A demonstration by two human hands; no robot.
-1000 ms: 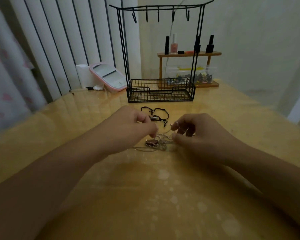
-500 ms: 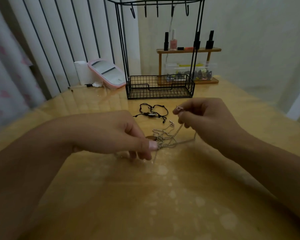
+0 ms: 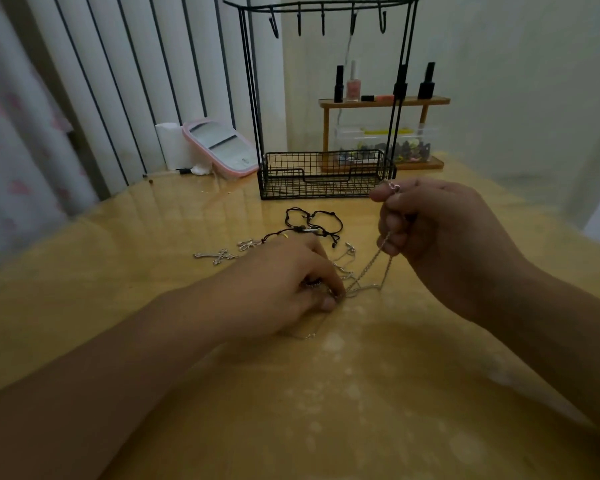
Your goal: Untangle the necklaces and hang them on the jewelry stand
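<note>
Stand (image 3: 326, 98), 12 o'clock: hooks bare, nothing hung. Silver chains (image 3: 364, 275), centre of surface (image 3: 326, 393): knotted. Left hand (image 3: 284, 282) grip pinches the knot down; right hand (image 3: 430, 230) grip pinches one chain, lifted toward 1 o'clock. Black cord (image 3: 312, 223), cross pendant (image 3: 219, 256) lie apart, untouched. Progress: early.

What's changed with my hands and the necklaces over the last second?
The right hand lifted up and away, drawing a silver chain taut from the tangle. The left hand slid nearer, pinning the tangle to the table. The jewelry stand hooks stay bare; the black cord necklace stayed put.
</note>
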